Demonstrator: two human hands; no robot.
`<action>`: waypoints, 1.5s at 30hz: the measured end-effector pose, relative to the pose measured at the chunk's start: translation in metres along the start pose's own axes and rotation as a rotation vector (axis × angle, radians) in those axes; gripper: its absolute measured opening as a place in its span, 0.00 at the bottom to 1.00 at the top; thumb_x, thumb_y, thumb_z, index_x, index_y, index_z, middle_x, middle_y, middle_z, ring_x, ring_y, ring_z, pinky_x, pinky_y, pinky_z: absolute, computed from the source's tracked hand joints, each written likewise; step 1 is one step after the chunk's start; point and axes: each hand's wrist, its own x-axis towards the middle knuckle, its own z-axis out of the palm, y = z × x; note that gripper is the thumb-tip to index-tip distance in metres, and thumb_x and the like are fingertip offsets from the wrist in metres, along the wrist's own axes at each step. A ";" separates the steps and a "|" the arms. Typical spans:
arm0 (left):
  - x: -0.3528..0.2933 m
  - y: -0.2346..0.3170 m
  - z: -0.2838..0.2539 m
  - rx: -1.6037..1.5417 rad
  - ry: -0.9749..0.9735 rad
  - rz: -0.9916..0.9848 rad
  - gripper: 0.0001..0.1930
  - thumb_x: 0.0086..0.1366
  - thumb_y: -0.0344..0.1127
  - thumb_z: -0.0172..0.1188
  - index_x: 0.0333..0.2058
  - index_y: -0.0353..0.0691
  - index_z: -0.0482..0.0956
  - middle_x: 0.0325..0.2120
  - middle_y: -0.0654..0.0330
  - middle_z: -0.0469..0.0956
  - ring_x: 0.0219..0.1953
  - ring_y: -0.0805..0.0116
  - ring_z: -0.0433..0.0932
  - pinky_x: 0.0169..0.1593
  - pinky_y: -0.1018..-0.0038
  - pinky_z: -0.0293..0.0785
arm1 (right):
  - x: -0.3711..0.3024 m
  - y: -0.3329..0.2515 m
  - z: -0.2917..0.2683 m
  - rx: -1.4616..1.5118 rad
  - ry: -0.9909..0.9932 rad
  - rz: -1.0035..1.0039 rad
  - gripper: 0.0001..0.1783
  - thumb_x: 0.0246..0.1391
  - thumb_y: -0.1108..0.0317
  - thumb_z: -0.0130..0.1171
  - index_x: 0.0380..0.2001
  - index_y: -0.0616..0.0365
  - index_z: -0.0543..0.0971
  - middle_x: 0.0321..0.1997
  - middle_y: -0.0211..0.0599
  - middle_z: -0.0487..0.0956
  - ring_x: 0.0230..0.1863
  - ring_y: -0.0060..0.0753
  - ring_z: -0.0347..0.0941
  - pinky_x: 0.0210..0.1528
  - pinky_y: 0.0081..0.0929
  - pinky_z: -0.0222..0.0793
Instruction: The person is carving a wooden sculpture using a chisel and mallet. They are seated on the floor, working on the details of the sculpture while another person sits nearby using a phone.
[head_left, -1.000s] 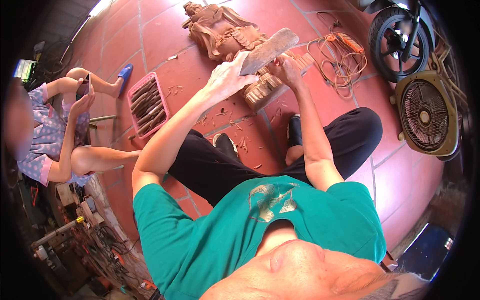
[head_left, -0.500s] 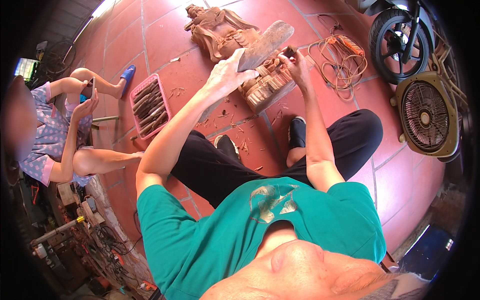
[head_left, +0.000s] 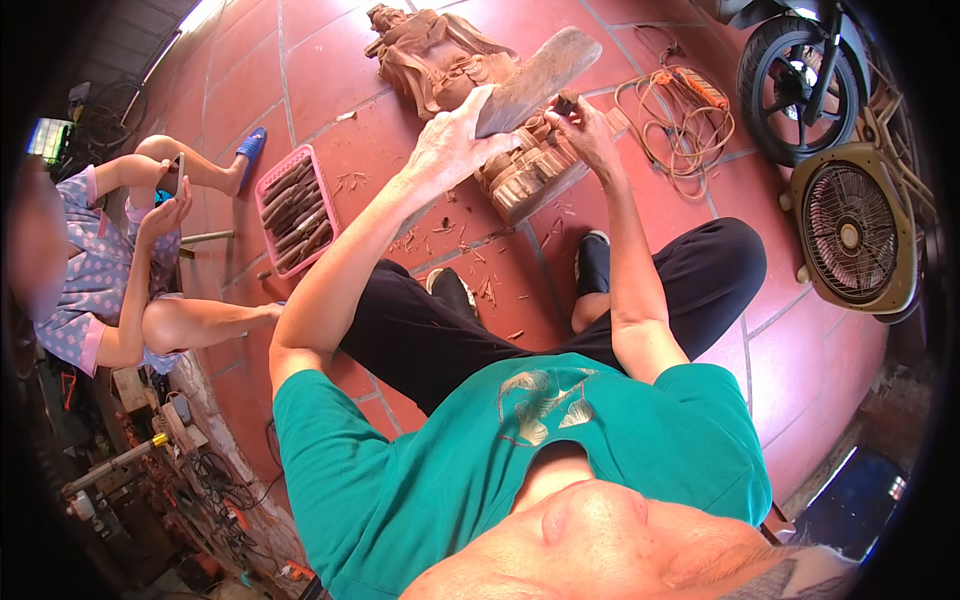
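My left hand (head_left: 447, 148) is closed around a flat, paddle-like wooden mallet (head_left: 548, 78), its broad end pointing away to the right. My right hand (head_left: 588, 136) pinches a chisel, whose dark handle end (head_left: 566, 101) sticks up above the fingers; its blade is hidden. Beneath both hands lies a brown carved wooden base (head_left: 520, 195) with stepped relief. Beyond it is a carved wooden figure in robes (head_left: 432, 52); the mallet covers the spot between, so I cannot tell if they are one piece.
A pink basket (head_left: 334, 207) of several chisels stands on the tiles at left, near a seated person (head_left: 110, 240) holding a phone. Wood chips (head_left: 487, 290) lie by my feet. At right are a coiled orange cord (head_left: 650, 150), a motorbike wheel (head_left: 803, 92) and a fan (head_left: 850, 235).
The mallet has shifted slightly up and to the right in my left hand. The chisel's handle end has moved a little left in my right fingers.
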 end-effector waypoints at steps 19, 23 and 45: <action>-0.002 0.004 0.012 0.179 -0.119 -0.046 0.42 0.61 0.58 0.66 0.65 0.39 0.63 0.47 0.34 0.78 0.53 0.41 0.78 0.59 0.53 0.70 | -0.004 -0.014 0.004 -0.182 0.020 -0.074 0.17 0.53 0.61 0.71 0.43 0.58 0.81 0.36 0.40 0.83 0.33 0.35 0.80 0.37 0.34 0.75; 0.001 -0.008 0.009 0.177 -0.051 -0.048 0.42 0.60 0.58 0.66 0.65 0.39 0.63 0.49 0.37 0.79 0.54 0.44 0.78 0.59 0.54 0.70 | -0.002 -0.001 0.006 0.350 0.252 0.073 0.14 0.55 0.63 0.71 0.39 0.61 0.81 0.34 0.34 0.84 0.35 0.23 0.79 0.39 0.26 0.75; -0.008 -0.015 -0.014 -0.023 -0.007 -0.065 0.42 0.58 0.58 0.68 0.63 0.37 0.66 0.50 0.37 0.78 0.54 0.41 0.78 0.58 0.54 0.72 | -0.010 -0.024 0.019 0.356 0.200 0.265 0.25 0.52 0.56 0.75 0.42 0.62 0.75 0.31 0.33 0.80 0.28 0.21 0.77 0.27 0.21 0.76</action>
